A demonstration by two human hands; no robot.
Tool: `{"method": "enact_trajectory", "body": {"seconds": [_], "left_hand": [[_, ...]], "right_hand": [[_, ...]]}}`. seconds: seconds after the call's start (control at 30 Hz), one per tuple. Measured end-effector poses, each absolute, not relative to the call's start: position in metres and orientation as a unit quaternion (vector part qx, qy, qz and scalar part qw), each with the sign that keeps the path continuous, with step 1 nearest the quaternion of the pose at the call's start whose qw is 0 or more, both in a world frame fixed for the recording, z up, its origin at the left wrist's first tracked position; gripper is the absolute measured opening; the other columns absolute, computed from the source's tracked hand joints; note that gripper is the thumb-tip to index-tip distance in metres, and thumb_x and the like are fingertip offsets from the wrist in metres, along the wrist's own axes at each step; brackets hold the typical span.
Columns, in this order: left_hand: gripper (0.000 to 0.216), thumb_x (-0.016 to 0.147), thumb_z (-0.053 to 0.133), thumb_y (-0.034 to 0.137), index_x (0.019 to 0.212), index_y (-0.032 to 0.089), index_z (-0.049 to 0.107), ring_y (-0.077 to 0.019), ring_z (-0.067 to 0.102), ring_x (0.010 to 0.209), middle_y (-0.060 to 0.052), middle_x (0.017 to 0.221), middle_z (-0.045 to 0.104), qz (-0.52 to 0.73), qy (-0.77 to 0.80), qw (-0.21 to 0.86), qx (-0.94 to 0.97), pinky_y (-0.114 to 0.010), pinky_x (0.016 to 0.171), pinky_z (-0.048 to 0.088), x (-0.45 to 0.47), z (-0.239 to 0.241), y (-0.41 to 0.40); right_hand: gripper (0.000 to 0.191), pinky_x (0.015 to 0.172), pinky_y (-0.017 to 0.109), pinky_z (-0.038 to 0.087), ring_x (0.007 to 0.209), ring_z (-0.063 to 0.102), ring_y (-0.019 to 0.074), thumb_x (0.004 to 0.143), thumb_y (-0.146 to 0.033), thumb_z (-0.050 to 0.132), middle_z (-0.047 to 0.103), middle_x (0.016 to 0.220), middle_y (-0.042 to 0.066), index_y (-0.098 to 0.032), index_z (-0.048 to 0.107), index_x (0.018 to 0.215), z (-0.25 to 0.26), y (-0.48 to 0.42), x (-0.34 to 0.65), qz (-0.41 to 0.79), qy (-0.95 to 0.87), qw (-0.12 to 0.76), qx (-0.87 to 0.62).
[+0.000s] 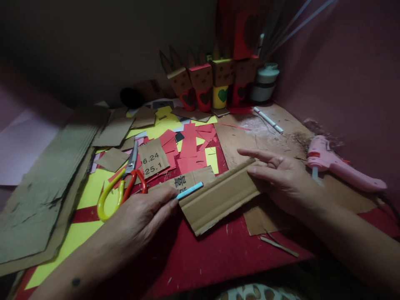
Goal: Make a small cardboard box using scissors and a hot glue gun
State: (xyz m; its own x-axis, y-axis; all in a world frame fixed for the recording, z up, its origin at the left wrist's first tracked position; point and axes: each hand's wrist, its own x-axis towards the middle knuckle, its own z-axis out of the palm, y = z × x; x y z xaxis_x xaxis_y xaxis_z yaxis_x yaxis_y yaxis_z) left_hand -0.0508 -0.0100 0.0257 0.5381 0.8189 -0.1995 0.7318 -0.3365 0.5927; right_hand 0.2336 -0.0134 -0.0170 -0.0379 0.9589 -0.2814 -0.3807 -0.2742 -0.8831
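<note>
My left hand [142, 216] is closed in a pinch on a light blue stick [189, 190], its tip resting on a creased strip of brown cardboard [218, 198]. My right hand [283, 177] lies on the right end of that cardboard strip, fingers stretched out and pressing it flat against the red sheet [218, 254]. Just left of my left hand lie scissors [120, 183] with yellow and red handles.
Red, yellow and brown paper scraps [187, 143] litter the middle. Large cardboard sheets [40, 187] lie at the left. A pink glue gun [337, 164] rests at the right, a white pen [268, 120] behind it. Cardboard figures [203, 81] and a white jar [265, 83] stand at the back.
</note>
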Motion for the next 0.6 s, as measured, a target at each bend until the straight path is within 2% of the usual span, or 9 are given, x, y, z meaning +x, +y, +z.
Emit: {"method": "enact_trajectory", "body": {"seconds": [0.23, 0.4, 0.6], "left_hand": [[0.040, 0.101, 0.040, 0.045, 0.132, 0.033, 0.063, -0.0249, 0.069, 0.101, -0.003, 0.119, 0.073, 0.073, 0.481, 0.368, 0.792, -0.032, 0.084, 0.058, -0.0427, 0.0299, -0.0124], [0.040, 0.102, 0.038, 0.044, 0.130, 0.033, 0.064, -0.0218, 0.069, 0.097, -0.003, 0.120, 0.073, 0.070, 0.487, 0.350, 0.797, -0.030, 0.084, 0.057, -0.0428, 0.0279, -0.0109], [0.040, 0.102, 0.038, 0.045, 0.131, 0.033, 0.063, -0.0218, 0.067, 0.101, -0.002, 0.125, 0.070, 0.064, 0.492, 0.349, 0.795, -0.030, 0.090, 0.055, -0.0403, 0.0316, -0.0103]], "right_hand": [[0.040, 0.056, 0.019, 0.048, 0.061, 0.064, 0.0111, 0.074, -0.017, 0.079, 0.071, 0.071, 0.000, -0.023, 0.074, 0.113, -0.0168, -0.0145, 0.2344, 0.648, -0.324, 0.512, -0.461], [0.042, 0.057, 0.021, 0.049, 0.062, 0.064, 0.0123, 0.075, -0.018, 0.079, 0.072, 0.074, 0.000, -0.023, 0.073, 0.116, -0.0185, -0.0139, 0.2346, 0.646, -0.326, 0.514, -0.461], [0.041, 0.056, 0.020, 0.047, 0.061, 0.063, 0.0113, 0.074, -0.017, 0.079, 0.070, 0.071, -0.001, -0.022, 0.073, 0.114, -0.0179, -0.0146, 0.2334, 0.642, -0.322, 0.517, -0.465]]}}
